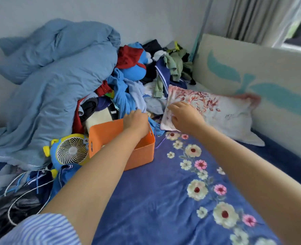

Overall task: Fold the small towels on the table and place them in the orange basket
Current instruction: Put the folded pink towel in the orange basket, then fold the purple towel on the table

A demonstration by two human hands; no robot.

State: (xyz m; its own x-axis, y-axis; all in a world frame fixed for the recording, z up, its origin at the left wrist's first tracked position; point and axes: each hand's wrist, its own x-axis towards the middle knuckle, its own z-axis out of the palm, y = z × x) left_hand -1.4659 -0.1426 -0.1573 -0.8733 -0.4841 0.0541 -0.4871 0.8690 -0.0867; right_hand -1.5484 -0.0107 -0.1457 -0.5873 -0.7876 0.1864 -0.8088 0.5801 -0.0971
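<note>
An orange basket (142, 152) stands on the bed, against a heap of clothes. My left hand (136, 122) reaches across the basket's far rim and grips the lower edge of a light blue towel (128, 96) that hangs out of the heap. To the right, my right hand (186, 116) lies on the left end of a floral pillow (216, 110), with fingers and thumb curled round its edge. The inside of the basket is hidden behind my left forearm.
A blue floral sheet (155, 200) covers the bed in front. A big blue duvet (49, 82) and mixed clothes (164, 66) are piled at the back left. A small fan (72, 151) and white cords (22, 188) lie left of the basket. A headboard (252, 68) runs along the right.
</note>
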